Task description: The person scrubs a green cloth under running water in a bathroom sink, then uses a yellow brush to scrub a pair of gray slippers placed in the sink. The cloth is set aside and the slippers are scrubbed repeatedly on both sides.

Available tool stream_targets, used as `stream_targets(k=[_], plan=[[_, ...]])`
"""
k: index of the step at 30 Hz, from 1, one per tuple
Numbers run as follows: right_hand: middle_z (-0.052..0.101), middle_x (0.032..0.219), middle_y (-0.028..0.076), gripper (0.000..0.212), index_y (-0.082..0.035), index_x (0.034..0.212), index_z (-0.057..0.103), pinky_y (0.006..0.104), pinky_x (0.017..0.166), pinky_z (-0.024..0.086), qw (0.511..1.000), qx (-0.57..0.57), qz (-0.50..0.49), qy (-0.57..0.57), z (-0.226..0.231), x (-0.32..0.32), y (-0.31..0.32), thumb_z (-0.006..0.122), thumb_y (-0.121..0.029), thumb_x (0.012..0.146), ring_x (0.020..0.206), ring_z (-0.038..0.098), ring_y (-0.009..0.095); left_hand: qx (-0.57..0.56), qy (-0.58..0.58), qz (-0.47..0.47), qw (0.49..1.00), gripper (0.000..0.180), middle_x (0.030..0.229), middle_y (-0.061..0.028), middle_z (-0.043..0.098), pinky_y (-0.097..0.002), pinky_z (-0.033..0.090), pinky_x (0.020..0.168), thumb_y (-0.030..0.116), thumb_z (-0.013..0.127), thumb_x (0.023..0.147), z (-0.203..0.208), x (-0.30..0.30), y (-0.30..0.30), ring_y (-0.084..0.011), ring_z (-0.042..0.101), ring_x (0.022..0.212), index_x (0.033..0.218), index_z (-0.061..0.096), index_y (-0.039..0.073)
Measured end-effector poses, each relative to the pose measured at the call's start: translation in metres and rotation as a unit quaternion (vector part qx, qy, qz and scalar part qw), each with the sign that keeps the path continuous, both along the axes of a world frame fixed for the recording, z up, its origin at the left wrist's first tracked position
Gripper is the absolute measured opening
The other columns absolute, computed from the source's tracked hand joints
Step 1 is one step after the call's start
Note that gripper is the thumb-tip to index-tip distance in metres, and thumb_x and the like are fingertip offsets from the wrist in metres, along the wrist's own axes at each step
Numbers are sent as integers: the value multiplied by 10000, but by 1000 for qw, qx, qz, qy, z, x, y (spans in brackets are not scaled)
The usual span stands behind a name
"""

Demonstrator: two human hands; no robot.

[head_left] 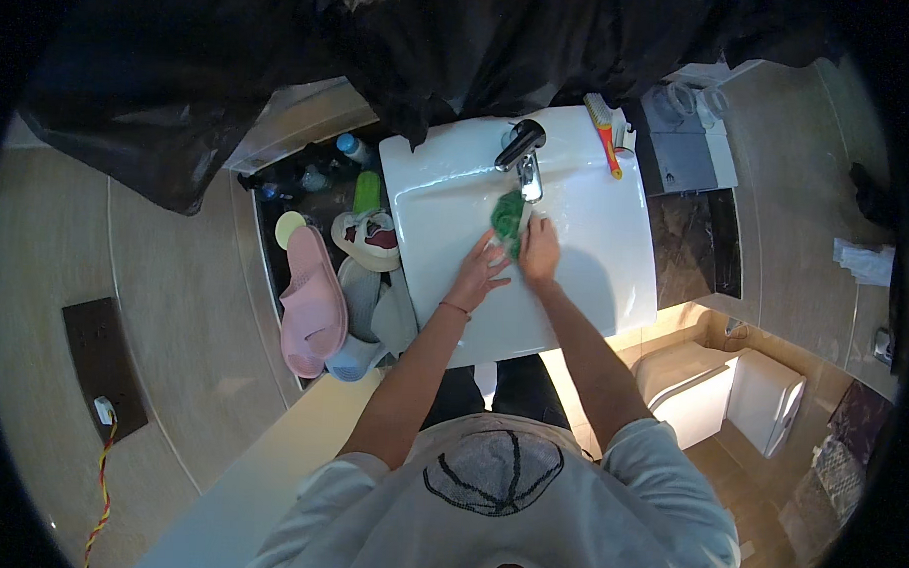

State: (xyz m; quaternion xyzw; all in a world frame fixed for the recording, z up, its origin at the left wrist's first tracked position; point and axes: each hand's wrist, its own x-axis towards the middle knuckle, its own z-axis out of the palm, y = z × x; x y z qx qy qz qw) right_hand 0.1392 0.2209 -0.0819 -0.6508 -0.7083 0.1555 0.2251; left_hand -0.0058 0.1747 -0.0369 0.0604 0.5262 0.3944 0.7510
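A bunched green cloth or scrubber (508, 218) is under the spout of the faucet (524, 151), inside the white washbasin (447, 224). Its exact kind is hard to make out. My right hand (540, 253) is closed against its right side, with the fingers curled and partly hidden. On the near left of it, my left hand (480, 276) has its fingers spread, the tips close to the lower end of the green bundle. A thin red band circles my left wrist.
Left of the basin, pink slippers (312, 304), a cream-coloured shoe (367, 239) and grey slippers (393, 312) crowd a dark counter. A brush with a red and yellow handle (607, 139) lies on the basin's back right rim. Black sheeting (463, 44) hangs behind; a white toilet (691, 392) stands lower right.
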Motion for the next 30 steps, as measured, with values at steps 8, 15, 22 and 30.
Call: stream_targets(k=[8,15,22,30], plan=[[646,800,209,344,-39,888,662,476,691,498,977,-121,14,173,84,-59,-32,610,-379,893,771,643,399,37,-272,107,956,488,1239,-56,588,-551,458,950,573,394,995,-16,5,29,-282,549,1172,1324,507,230],[661,851,209,355,-38,891,690,484,701,507,976,-188,-110,33,68,-45,33,678,-378,791,802,657,393,12,-315,135,939,395,1203,-47,609,-400,507,924,412,478,1008,-40,39,19,-206,607,1067,1270,546,124],[674,878,206,412,-5,761,708,481,746,526,967,-57,-142,203,56,-54,18,666,-415,765,805,658,380,101,-462,112,874,396,1167,-55,613,-433,482,958,440,441,1011,-71,26,35,-224,589,1087,1216,548,119],[704,771,158,385,-85,878,750,468,712,550,974,-173,-146,1,59,-30,55,681,-436,738,760,683,393,-28,-227,93,969,375,1247,-94,593,-438,471,992,363,431,1019,-33,43,43,-247,573,1144,1282,544,120]])
